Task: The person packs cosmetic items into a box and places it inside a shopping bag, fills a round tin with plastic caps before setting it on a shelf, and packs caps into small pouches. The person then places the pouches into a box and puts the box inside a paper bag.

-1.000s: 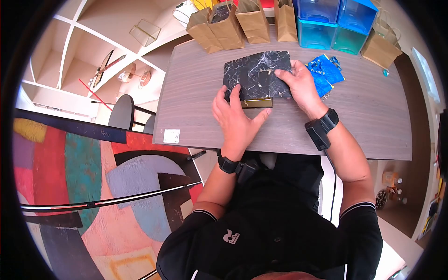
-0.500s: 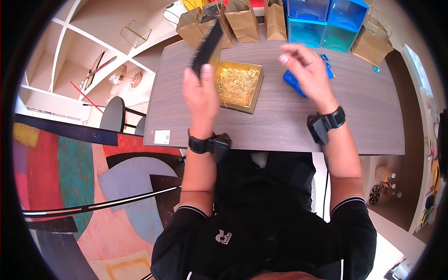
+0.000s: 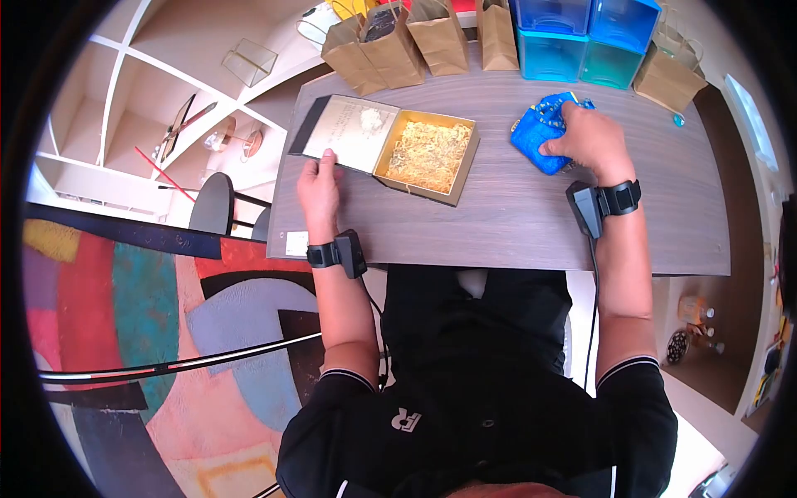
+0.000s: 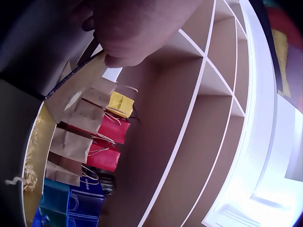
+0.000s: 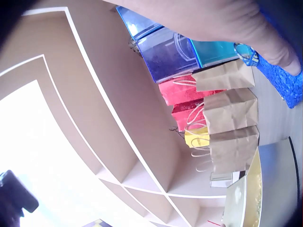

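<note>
An open box [image 3: 466, 170] with gold inner walls stands on the table, filled with pale shredded paper [image 3: 427, 149]. Its lid [image 3: 342, 124] is folded out to the left, light inner side up. My left hand [image 3: 320, 192] pinches the lid's near edge; in the left wrist view that hand [image 4: 142, 28] also holds the lid [image 4: 78, 90]. To the right of the box, my right hand [image 3: 599, 143] grips a blue pouch [image 3: 540, 139] with thumb and fingers. The right wrist view shows the pouch's blue surface [image 5: 284, 82] beside the thumb; its far side is hidden.
Brown paper bags [image 3: 436, 41] line the table's back edge, with blue and teal clear drawers [image 3: 552, 56] beside them. Another brown bag [image 3: 668, 79] stands at the back right near a small teal object [image 3: 679, 119]. A white label [image 3: 296, 242] lies at the front left.
The lid has swung open to the left with my left hand, uncovering the shredded paper. My right hand has left the lid, moved right and taken hold of the blue pouch.
</note>
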A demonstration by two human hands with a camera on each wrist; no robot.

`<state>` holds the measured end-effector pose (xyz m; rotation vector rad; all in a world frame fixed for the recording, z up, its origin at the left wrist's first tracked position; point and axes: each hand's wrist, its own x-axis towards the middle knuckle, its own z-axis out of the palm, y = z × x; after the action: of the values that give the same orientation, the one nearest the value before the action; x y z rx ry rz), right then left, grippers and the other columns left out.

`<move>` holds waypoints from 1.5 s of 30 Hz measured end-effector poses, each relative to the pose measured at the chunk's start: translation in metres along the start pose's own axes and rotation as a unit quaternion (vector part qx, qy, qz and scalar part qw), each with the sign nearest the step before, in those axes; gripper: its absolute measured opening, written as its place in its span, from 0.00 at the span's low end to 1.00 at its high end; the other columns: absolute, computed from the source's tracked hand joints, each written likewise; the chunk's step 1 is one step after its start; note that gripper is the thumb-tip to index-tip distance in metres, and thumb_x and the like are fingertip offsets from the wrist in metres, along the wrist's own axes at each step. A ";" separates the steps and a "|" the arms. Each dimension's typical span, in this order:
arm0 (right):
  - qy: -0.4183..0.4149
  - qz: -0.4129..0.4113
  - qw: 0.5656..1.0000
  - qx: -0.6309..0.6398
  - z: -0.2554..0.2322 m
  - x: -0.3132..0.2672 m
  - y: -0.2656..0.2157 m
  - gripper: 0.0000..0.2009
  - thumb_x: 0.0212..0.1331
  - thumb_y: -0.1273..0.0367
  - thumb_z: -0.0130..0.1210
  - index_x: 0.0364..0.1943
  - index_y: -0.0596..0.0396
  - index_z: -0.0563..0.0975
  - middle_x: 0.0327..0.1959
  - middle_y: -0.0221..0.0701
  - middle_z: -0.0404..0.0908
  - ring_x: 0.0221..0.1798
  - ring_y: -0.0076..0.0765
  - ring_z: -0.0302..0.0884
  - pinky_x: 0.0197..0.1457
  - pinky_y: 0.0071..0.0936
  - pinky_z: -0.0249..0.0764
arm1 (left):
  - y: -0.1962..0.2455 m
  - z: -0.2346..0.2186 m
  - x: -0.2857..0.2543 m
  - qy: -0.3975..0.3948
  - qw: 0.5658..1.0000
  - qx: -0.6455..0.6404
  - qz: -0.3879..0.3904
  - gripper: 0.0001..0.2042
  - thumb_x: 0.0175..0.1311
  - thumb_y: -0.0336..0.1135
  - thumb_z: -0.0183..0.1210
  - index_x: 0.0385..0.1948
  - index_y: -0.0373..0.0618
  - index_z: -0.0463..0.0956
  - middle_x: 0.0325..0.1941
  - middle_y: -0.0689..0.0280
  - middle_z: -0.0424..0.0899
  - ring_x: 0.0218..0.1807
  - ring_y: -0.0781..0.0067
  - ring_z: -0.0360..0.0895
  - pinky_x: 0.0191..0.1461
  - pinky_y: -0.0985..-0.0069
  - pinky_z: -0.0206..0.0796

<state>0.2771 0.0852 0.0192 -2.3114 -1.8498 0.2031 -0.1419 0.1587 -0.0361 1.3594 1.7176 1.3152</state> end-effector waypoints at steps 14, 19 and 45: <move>-0.021 -0.187 0.759 0.623 0.017 -0.003 -0.022 0.34 0.59 0.74 0.66 0.69 0.61 0.65 0.56 0.35 0.81 0.56 0.27 0.78 0.61 0.30 0.76 | 0.075 0.013 -0.081 -0.071 0.957 0.008 0.282 0.32 0.58 0.38 0.72 0.65 0.42 0.70 0.63 0.55 0.72 0.58 0.64 0.77 0.53 0.70 0.72; -0.035 -0.212 0.659 0.721 0.036 -0.011 -0.050 0.31 0.63 0.72 0.66 0.68 0.61 0.65 0.52 0.32 0.84 0.47 0.22 0.83 0.44 0.19 0.82 | 0.112 0.053 -0.107 -0.267 0.899 0.039 0.345 0.47 0.50 0.39 0.78 0.74 0.44 0.59 0.67 0.57 0.69 0.58 0.64 0.78 0.52 0.71 0.74; 0.180 0.083 0.978 0.065 0.030 0.039 0.045 0.31 0.55 0.47 0.64 0.56 0.56 0.80 0.55 0.47 0.83 0.59 0.55 0.80 0.59 0.47 0.76 | 0.079 0.040 0.007 -0.357 0.856 0.164 0.336 0.20 0.66 0.26 0.60 0.60 0.48 0.79 0.63 0.58 0.77 0.59 0.61 0.77 0.64 0.70 0.69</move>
<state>0.3226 0.1151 -0.0196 -2.2348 -1.4294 -0.0700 -0.0803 0.1788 0.0241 2.4112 0.9822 0.6377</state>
